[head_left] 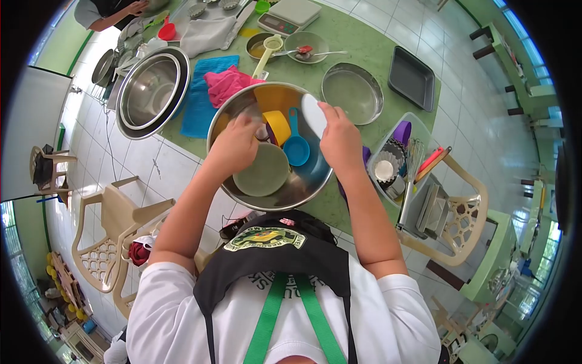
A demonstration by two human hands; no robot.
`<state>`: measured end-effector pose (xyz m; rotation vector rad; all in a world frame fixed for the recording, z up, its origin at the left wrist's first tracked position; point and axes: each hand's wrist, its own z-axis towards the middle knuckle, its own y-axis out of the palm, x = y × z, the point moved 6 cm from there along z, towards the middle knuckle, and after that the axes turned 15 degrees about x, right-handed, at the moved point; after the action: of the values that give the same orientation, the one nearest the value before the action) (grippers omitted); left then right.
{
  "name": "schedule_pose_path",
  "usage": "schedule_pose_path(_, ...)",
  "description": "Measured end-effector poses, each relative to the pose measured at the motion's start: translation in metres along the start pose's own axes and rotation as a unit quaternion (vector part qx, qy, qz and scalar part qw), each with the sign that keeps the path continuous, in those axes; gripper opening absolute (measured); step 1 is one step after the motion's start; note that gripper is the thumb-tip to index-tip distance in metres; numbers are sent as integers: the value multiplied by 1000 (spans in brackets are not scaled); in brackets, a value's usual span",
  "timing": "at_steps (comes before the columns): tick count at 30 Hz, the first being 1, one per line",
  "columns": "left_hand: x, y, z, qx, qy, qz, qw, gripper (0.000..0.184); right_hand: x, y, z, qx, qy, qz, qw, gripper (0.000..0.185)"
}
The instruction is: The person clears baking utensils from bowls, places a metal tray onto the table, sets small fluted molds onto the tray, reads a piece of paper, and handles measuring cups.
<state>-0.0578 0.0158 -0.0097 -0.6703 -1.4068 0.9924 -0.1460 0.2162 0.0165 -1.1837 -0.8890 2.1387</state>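
Note:
A large steel mixing bowl [213, 130] stands at the table's near edge. Inside it lie a blue measuring cup [296, 150], a yellow measuring cup [277, 126] and a grey-green round bowl [262, 170]. My left hand [238, 144] reaches into the steel bowl with curled, closed fingers beside the yellow cup; what they grip is mostly hidden. At the bowl's right rim, my right hand [339, 136] pinches a smooth white disc [313, 116], tilted over the inside. Whether the disc is a lid or a plate I cannot tell.
Left are a pink cloth [227, 85], a blue towel [198, 108] and nested bowls [126, 100]. A round pan [353, 94], a rectangular pan [411, 79] and a scale [288, 17] lie beyond. Right is a plastic tub [422, 126] with a whisk [414, 156]. Another person's hand [137, 7] shows top left.

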Motion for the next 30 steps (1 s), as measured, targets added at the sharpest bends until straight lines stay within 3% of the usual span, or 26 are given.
schedule_pose_path(1, -5, 9, 17, -2, 2, -2, 1000, 51, -1, 3, -4, -32, 3, -23, 999, 37)
schedule_pose_path(3, -3, 36, 47, -13, 149, 18, 989, 58, -1, 10, -13, -60, 10, -49, 997, 39)
schedule_pose_path(4, -7, 44, 57, -13, 153, 16, 988, 58, 3, 20, -20, -81, 23, -55, 995, 37)
schedule_pose_path(6, -5, 68, 61, -138, 226, 30, 964, 65, 8, 35, -34, -147, 61, -104, 982, 31)
schedule_pose_path(10, 0, 69, 70, -188, 224, 29, 956, 57, 2, 57, -40, -152, -29, -193, 969, 29)
schedule_pose_path(12, -6, 67, 70, -191, 199, 21, 961, 55, -17, 69, -30, -132, -193, -196, 952, 30)
schedule_pose_path(13, -11, 65, 71, -192, 175, 14, 966, 52, -8, 84, -32, -30, -268, -207, 941, 22)
schedule_pose_path(16, -33, 69, 71, -154, 165, 29, 974, 46, -7, 103, -22, -85, -306, -190, 929, 23)
schedule_pose_path(17, -39, 68, 71, -153, 162, 29, 974, 46, -9, 107, -20, -78, -363, -191, 909, 23)
schedule_pose_path(20, -47, 64, 64, -154, 180, 34, 971, 42, -5, 115, -20, -127, -408, -130, 895, 25)
schedule_pose_path(22, -49, 63, 62, -153, 167, 36, 973, 41, -9, 111, -21, -104, -438, -105, 887, 23)
schedule_pose_path(24, -49, 61, 60, -150, 161, 38, 975, 41, -11, 121, -37, -232, -487, -131, 832, 17)
schedule_pose_path(25, -50, 59, 60, -149, 157, 41, 975, 40, -13, 111, -35, -186, -482, -90, 851, 12)
schedule_pose_path(28, -53, 54, 61, -146, 153, 26, 977, 38, -8, 105, -27, -208, -482, -144, 839, 10)
schedule_pose_path(30, -61, 61, 64, -141, 153, 31, 978, 34, -12, 88, -13, -143, -495, -141, 846, 5)
